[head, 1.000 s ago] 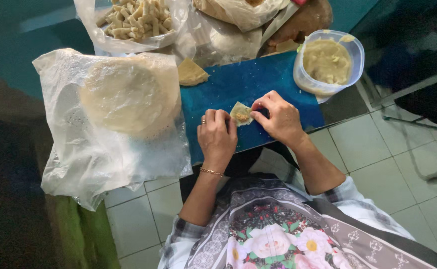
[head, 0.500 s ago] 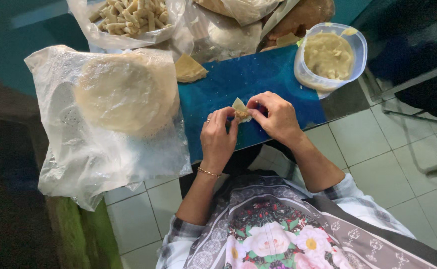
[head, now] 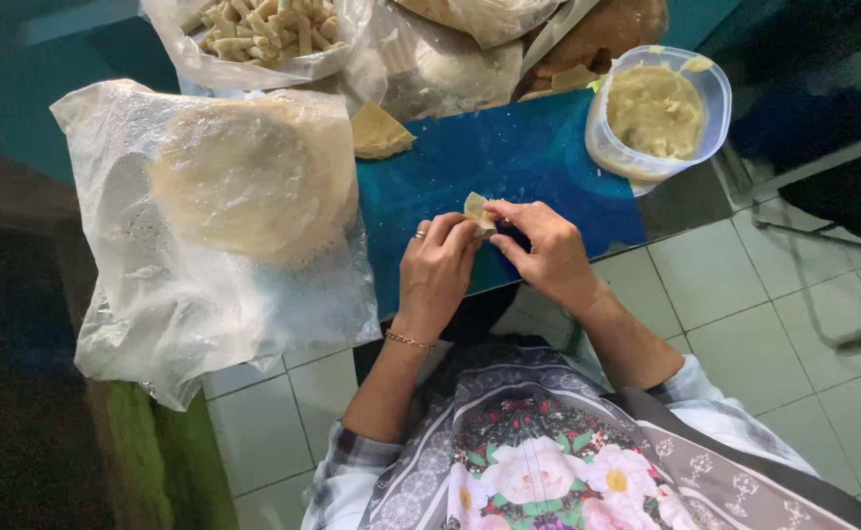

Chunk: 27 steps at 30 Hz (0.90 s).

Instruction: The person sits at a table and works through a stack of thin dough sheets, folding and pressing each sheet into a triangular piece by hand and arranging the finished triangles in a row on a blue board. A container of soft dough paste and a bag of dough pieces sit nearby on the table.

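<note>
Both my hands meet over the near edge of a blue board point(head: 509, 157). My left hand point(head: 437, 270), with a ring and a thin bracelet, and my right hand point(head: 545, 250) pinch a small pale folded wrapper point(head: 476, 209) between their fingertips. The wrapper's top corner sticks up above my fingers. Left of my hands lies a stack of round thin wrappers point(head: 249, 177) inside a clear plastic bag point(head: 175, 314). A plastic tub of pale yellowish filling point(head: 658, 110) stands at the board's far right corner.
A clear bag of finished rolled pieces point(head: 263, 29) sits at the far left. A loose folded wrapper piece point(head: 379, 132) lies at the board's far left corner. More plastic bags point(head: 450, 69) crowd the back. White floor tiles point(head: 725, 285) and a dark chair frame point(head: 842, 255) show at right.
My hands have stayed together on the wrapper, folding it tighter and turning it a little. The view has shifted slightly; nothing else on the table has moved.
</note>
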### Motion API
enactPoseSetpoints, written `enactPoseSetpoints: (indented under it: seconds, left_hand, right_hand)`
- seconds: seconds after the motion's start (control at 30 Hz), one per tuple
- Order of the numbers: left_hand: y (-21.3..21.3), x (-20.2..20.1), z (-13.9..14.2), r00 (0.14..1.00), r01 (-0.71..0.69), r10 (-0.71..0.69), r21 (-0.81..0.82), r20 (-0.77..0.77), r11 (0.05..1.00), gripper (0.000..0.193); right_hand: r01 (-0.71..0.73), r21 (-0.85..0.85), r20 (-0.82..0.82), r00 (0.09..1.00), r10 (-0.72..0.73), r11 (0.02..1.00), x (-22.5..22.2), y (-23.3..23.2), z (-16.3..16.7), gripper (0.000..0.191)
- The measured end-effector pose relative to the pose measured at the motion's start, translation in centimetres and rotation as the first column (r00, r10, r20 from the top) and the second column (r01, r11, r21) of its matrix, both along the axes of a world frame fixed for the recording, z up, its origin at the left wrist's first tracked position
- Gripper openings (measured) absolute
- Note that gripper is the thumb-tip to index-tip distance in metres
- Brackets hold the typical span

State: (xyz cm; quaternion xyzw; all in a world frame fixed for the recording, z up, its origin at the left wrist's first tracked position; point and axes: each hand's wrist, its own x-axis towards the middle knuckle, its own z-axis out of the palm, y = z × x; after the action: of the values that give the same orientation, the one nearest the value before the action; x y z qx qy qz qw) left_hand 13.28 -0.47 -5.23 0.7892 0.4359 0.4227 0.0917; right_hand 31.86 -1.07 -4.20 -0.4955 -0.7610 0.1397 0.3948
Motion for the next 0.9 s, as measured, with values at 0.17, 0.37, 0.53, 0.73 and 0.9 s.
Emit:
enactPoseSetpoints:
  seconds: [0.17,0.37,0.53,0.73,0.9]
  left_hand:
    - [1.1,0.0,-0.5,0.999,0.007,-0.007,-0.015,-0.049,1.0,0.007]
    - [1.4,0.2,-1.0,0.998,-0.04,0.044,-0.065,0.055,0.997,0.006]
    - [1.7,0.5,-1.1,0.986,-0.072,0.09,-0.132,0.137,0.989,0.005]
    - [0.9,1.0,-1.0,0.997,-0.014,0.015,-0.014,0.079,1.0,0.009]
    - [1.4,1.2,-1.0,0.997,-0.06,0.063,-0.061,0.043,0.996,0.008]
  right_hand:
    - [-0.02,0.152,0.15,0.989,-0.003,0.988,-0.2,0.2,-0.4,0.037]
    - [-0.018,0.158,0.176,0.984,-0.011,0.987,-0.7,0.6,-1.0,0.023]
    - [-0.059,-0.024,0.009,0.998,0.059,0.998,0.1,3.2,-1.1,0.011]
    - [-0.091,-0.268,0.026,0.994,0.102,0.959,1.4,5.8,-1.4,0.014]
    - [-0.026,-0.024,0.121,0.992,0.029,0.999,0.4,3.5,-0.9,0.008]
